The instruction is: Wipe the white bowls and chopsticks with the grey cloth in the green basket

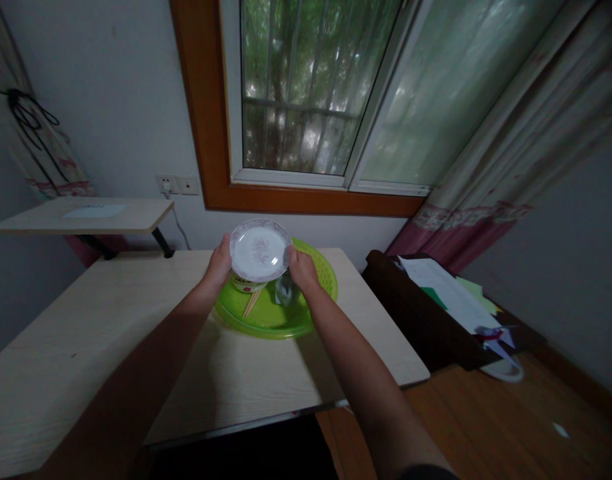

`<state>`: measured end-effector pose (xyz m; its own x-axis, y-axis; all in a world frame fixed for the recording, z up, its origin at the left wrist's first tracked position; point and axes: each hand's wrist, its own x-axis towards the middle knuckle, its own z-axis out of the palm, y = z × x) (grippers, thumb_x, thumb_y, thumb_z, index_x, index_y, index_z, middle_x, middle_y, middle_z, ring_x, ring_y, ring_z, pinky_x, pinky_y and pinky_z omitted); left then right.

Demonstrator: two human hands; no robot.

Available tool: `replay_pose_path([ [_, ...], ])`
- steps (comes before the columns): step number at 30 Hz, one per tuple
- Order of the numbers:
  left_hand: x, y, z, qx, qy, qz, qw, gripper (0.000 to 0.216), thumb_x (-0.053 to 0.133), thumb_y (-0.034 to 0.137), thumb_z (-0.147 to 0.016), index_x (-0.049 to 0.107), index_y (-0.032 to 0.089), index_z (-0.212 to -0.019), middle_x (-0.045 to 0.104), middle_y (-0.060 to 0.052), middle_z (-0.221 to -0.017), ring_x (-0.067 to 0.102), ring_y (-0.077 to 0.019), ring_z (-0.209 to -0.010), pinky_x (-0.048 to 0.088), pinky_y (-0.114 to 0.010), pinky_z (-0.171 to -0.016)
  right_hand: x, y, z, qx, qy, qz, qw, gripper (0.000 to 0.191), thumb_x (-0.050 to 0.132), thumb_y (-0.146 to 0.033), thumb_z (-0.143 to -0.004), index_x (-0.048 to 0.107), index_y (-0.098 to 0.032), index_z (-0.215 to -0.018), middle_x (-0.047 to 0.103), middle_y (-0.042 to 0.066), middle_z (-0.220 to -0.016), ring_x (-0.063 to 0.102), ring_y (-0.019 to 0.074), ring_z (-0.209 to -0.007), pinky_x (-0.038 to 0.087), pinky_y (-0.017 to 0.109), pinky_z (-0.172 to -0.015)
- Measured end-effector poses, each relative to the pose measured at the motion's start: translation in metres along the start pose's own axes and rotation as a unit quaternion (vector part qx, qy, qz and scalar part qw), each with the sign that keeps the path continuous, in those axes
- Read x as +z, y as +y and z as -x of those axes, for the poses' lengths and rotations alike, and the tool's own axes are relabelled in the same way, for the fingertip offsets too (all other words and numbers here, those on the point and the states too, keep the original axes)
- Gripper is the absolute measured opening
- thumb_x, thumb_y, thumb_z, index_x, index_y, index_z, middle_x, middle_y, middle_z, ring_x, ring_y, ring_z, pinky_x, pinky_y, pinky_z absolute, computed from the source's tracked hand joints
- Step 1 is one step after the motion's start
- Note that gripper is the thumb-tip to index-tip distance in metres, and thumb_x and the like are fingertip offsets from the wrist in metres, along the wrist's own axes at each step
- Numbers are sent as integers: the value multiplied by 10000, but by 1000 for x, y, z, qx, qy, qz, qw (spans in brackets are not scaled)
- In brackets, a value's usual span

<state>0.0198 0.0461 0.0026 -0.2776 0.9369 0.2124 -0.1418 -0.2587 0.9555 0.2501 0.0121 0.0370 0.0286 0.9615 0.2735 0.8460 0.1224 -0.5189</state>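
Head view, left hand: the left hand (219, 264) is closed on the left rim of a white plate (259, 251), fingers behind it and thumb in front.
Head view, right hand: the right hand (301, 268) grips the plate's right rim in the same way.
Plate: held between both hands, tilted toward the camera, above the far middle of the table (76, 333) and over the green tray (281, 319).
Green tray: round, lying flat on the far part of the table, just below the plate.
In the tray: a small bowl (247, 287) sits under the plate's near edge; chopsticks (251, 304) lie beside it; a clear glass (285, 293) stands just below the right hand.
Left: a small shelf (81, 215) against the wall.
Right: a dark cabinet (416, 313) with papers (449, 293) on top.
Far: a window (306, 93) with a curtain (516, 153).
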Motion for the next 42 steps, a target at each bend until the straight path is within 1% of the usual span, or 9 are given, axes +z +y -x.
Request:
replay_pose_path([
  [4,0,1,1,0,-8,10,1000,696,573,777,-879,758,129,-1051,787,-146,-1000,730,-283,-1021,556,-416,-970,3,2,-2,-1,1,-2,1000,748,171,-469,-1132,821,-106,-1060,802,205,-1118,750,278,-1108,510,317,-997],
  [11,1,2,1,-7,-48,34,998,743,698,790,-769,754,100,-1038,786,-137,-952,729,-293,-992,563,-400,-926,4,3,-3,-2,2,1,1000,735,193,-454,-1135,824,-88,-1045,805,210,-1088,756,265,-1074,505,289,-956],
  [15,-1,0,1,-14,-42,29,999,716,808,707,-690,755,90,-1051,788,-139,-960,731,-311,-985,572,-408,-905,3,2,-2,-8,3,-1,1000,690,234,-439,-1137,826,-107,-1011,807,198,-1077,753,256,-1048,490,280,-924],
  [18,-3,-2,0,-5,-37,20,999,676,850,608,-657,758,92,-1085,791,-143,-1004,732,-323,-1007,576,-399,-888,3,2,-2,-11,7,-12,1000,653,279,-452,-1131,822,-128,-964,812,174,-1022,752,240,-972,480,267,-843],
  [21,-4,-3,-1,-2,-31,9,999,625,849,542,-654,758,91,-1076,791,-149,-1016,733,-333,-1013,576,-400,-886,3,2,-3,-7,10,-22,1000,565,379,-459,-1106,811,-146,-918,809,138,-937,732,219,-860,449,258,-750],
  [24,-4,-4,-2,-4,-27,10,1000,593,841,519,-656,755,92,-1059,792,-146,-996,731,-338,-1021,577,-408,-893,4,2,-3,-11,21,-28,999,477,451,-410,-1075,795,-152,-869,795,108,-875,693,199,-786,415,252,-705],
  [32,-3,-7,-2,-27,-54,39,997,529,816,491,-670,741,103,-1022,775,-120,-907,731,-303,-929,573,-376,-831,5,6,-2,-33,68,-84,994,453,464,-374,-1026,691,-183,-684,680,29,-694,555,160,-645,344,260,-637],
  [36,-2,-6,-2,-39,-49,36,997,522,814,484,-636,735,105,-986,766,-108,-859,725,-287,-867,562,-348,-771,7,8,-3,-39,77,-102,991,443,461,-374,-1005,651,-193,-647,628,11,-656,508,158,-630,319,265,-619],
  [42,-2,-3,-1,-37,-44,17,998,457,799,475,-635,726,113,-904,760,-95,-804,731,-289,-849,550,-310,-685,9,9,-4,-36,80,-117,989,450,459,-389,-996,591,-204,-607,568,-6,-618,470,155,-606,288,270,-600],
])
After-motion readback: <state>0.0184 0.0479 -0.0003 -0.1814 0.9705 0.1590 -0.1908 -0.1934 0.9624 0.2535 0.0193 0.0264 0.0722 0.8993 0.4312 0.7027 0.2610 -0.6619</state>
